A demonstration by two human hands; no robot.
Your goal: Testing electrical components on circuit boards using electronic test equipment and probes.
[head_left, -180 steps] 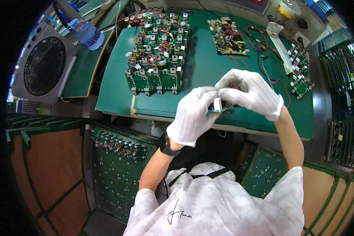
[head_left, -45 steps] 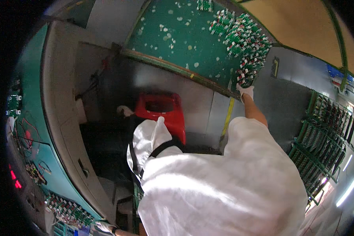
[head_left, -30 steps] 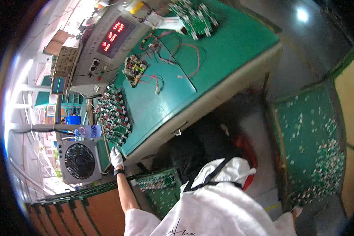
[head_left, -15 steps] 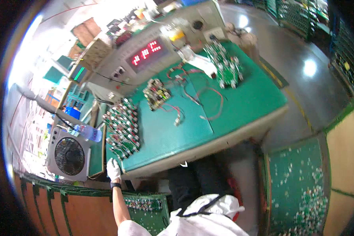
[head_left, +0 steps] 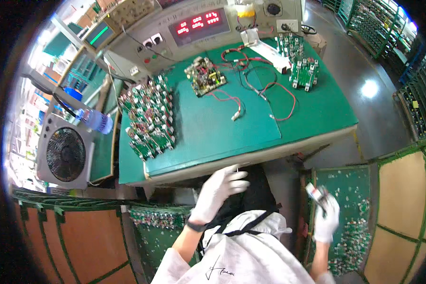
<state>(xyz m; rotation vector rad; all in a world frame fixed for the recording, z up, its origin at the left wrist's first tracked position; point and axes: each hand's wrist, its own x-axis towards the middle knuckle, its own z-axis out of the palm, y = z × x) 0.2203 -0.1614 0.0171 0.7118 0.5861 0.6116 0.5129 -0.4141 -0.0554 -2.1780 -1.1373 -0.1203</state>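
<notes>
Two hands in white fabric gloves work before a green-topped rectangular bench (head_left: 213,142), as I see it from nearby. Right hand (head_left: 327,222), lower right of the frame: fingers closed on a small white-and-dark component (head_left: 313,191), which projects from the fingertips toward the upper left, over a green tray of scattered small circuit boards (head_left: 352,239). Left hand (head_left: 218,191), lower centre: fingers half curled near the bench's front edge, well apart from the component; whether they grip anything I cannot tell. Left of centre, green circuit boards with white connectors (head_left: 149,116) stand in close rows on the bench.
</notes>
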